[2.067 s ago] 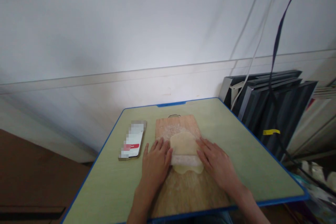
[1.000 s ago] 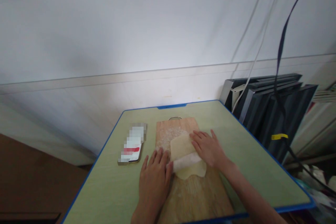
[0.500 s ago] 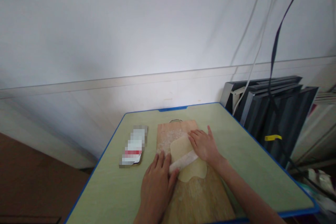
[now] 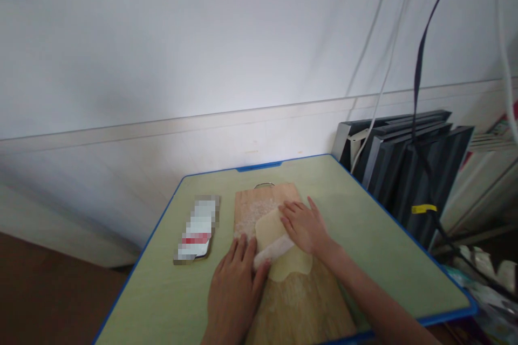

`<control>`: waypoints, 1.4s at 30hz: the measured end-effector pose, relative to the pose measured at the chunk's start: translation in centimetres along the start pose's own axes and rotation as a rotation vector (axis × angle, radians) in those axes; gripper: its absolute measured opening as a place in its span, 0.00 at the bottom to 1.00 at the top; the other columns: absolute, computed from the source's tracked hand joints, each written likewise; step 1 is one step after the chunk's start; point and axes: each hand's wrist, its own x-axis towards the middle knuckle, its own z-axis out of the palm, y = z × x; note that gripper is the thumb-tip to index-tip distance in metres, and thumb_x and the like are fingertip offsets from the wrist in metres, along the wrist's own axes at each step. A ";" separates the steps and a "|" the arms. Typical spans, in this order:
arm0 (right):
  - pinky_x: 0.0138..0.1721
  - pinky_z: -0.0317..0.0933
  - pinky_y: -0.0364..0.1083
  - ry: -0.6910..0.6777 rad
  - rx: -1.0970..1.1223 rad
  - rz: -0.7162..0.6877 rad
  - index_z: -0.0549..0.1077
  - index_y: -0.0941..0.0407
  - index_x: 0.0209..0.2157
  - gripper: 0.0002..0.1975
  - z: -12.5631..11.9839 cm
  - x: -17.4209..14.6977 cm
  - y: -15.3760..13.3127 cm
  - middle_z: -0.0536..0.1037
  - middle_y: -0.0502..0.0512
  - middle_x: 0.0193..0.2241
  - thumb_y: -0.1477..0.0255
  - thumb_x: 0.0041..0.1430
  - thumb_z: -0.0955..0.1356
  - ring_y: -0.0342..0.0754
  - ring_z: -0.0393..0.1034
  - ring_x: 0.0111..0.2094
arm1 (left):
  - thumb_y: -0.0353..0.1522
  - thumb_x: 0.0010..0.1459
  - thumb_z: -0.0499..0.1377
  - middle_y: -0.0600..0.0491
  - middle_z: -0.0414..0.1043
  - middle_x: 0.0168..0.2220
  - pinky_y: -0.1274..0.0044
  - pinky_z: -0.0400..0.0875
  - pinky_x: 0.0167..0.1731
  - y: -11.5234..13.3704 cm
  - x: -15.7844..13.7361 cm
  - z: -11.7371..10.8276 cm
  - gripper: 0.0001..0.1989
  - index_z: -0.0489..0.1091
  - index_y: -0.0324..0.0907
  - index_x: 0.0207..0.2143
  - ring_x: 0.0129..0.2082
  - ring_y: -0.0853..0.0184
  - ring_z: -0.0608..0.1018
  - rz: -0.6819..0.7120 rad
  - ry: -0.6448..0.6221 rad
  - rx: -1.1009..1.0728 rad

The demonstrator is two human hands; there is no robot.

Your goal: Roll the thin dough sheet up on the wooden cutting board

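Note:
A flour-dusted white rolling pin [image 4: 275, 251] lies slantwise across a flat sheet of dough [image 4: 292, 267]. My left hand [image 4: 233, 287] rests over its near left end, thumb on one side and fingers on the other. Over the far right end is my right hand [image 4: 306, 230], its palm down on the pin and the fingers reaching past onto the dough; the thumb is mostly out of sight. Under the dough is a wooden cutting board [image 4: 297, 310], with loose flour scattered on its far part and a metal handle at its far edge.
The board lies on a pale green table [image 4: 388, 259] with a blue rim. A phone [image 4: 198, 229] with a blurred screen is left of the board. Dark panels [image 4: 408, 172] lean against the white wall on the right, where a black cable [image 4: 418, 64] hangs down.
The view has shifted slightly, so the table and board appear a little further left. Both hands stay on the rolling pin, and the pin keeps nearly the same place on the dough.

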 end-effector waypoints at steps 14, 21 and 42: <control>0.53 0.45 0.55 -0.127 -0.041 -0.057 0.69 0.53 0.48 0.17 0.1 2.4 0.2 0.70 0.57 0.50 0.66 0.61 0.57 0.52 0.60 0.51 | 0.39 0.61 0.44 0.47 0.58 0.58 0.66 0.60 0.53 -0.1 0.1 0.1 0.22 0.61 0.41 0.54 0.58 0.61 0.61 -0.014 -0.013 -0.017; 0.48 0.52 0.48 -0.076 -0.043 -0.085 0.70 0.56 0.44 0.15 0.3 2.1 0.4 0.71 0.58 0.46 0.70 0.61 0.56 0.50 0.61 0.48 | 0.38 0.60 0.45 0.47 0.59 0.58 0.66 0.61 0.52 -0.1 0.0 0.2 0.21 0.62 0.42 0.54 0.58 0.60 0.61 -0.027 -0.001 -0.039; 0.40 0.55 0.47 -0.042 -0.078 -0.036 0.70 0.55 0.38 0.12 0.2 1.1 0.2 0.71 0.55 0.39 0.71 0.60 0.57 0.50 0.64 0.42 | 0.39 0.59 0.47 0.47 0.59 0.58 0.66 0.61 0.52 -0.1 -0.3 0.3 0.22 0.62 0.42 0.54 0.57 0.61 0.62 -0.010 0.019 -0.010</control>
